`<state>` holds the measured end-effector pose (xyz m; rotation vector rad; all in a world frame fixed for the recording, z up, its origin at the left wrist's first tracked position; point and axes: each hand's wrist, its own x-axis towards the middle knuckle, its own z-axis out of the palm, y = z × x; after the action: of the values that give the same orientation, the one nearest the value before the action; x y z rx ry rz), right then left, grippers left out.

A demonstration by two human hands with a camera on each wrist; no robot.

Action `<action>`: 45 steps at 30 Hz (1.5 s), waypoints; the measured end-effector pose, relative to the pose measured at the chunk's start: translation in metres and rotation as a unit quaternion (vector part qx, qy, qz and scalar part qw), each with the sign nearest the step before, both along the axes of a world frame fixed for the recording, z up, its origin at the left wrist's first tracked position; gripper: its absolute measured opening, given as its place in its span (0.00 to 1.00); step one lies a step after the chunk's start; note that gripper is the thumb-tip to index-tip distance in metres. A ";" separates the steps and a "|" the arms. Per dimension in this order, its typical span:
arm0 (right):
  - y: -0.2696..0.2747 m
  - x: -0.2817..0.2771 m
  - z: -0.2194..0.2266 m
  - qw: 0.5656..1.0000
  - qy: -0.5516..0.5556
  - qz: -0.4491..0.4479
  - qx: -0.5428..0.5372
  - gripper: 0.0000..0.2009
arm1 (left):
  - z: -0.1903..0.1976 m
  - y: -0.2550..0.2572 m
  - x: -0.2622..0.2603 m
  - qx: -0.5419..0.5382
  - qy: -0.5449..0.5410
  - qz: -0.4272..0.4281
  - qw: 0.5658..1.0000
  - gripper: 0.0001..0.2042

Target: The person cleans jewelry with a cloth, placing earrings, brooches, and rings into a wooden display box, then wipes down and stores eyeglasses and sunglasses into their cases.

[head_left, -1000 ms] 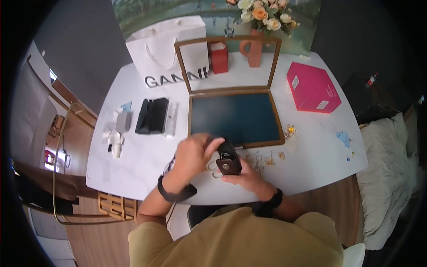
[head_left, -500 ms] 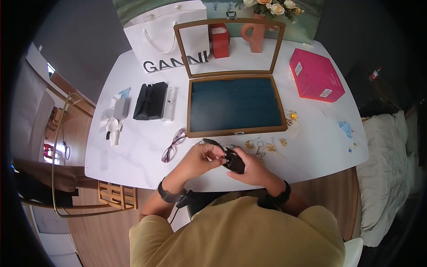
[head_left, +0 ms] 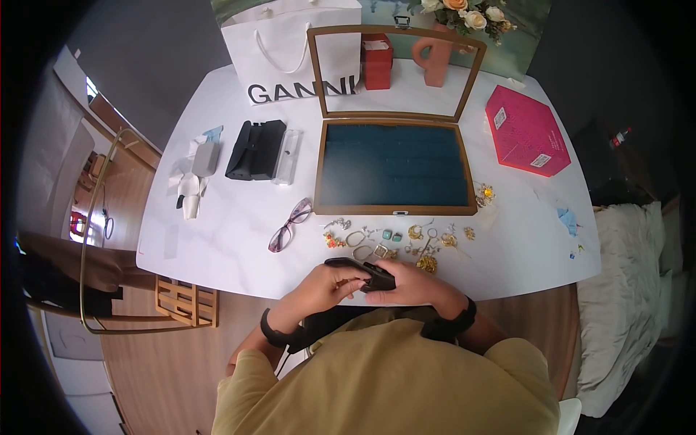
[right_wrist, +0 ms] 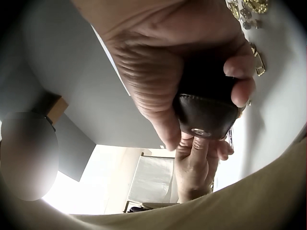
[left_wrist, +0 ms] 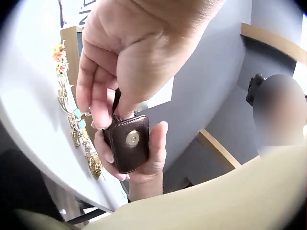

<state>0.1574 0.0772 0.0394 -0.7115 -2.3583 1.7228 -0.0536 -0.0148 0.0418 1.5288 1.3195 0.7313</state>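
A small dark brown leather case [left_wrist: 127, 155] with a round metal snap is held up near the table's front edge. My right hand [head_left: 417, 284] grips its body, thumb on one side and fingers on the other. Its flap stands lifted, and the left hand [head_left: 319, 290] has its thumb and fingertips pinched together at the mouth. What lies inside the case is hidden. Just beyond the hands, several pieces of jewelry are spread out, among them turquoise earrings [head_left: 392, 235], a gold brooch [head_left: 427, 264] and an orange beaded piece [head_left: 333, 240].
Behind the jewelry stands a wooden display box [head_left: 395, 212], its glazed lid raised. Glasses [head_left: 290, 225], a black case [head_left: 255, 151] and a grey box [head_left: 206, 158] lie left. A pink box [head_left: 528, 130] sits right; a white paper bag [head_left: 293, 54] stands at the back.
Both hands have come down and nearer the body with the leather case. The left hand has moved from the raised flap to the case's mouth. More jewelry shows beyond the hands.
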 end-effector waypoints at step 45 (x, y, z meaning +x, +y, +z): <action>-0.009 -0.097 0.046 0.956 -0.034 -0.035 0.288 0.21 | -0.064 -0.040 -0.023 0.007 -0.590 0.248 0.768 0.14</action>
<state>0.0604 0.0683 0.0852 -0.7370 -2.6429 0.9067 -0.0763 -0.0545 -0.0219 0.4012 0.6629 1.6677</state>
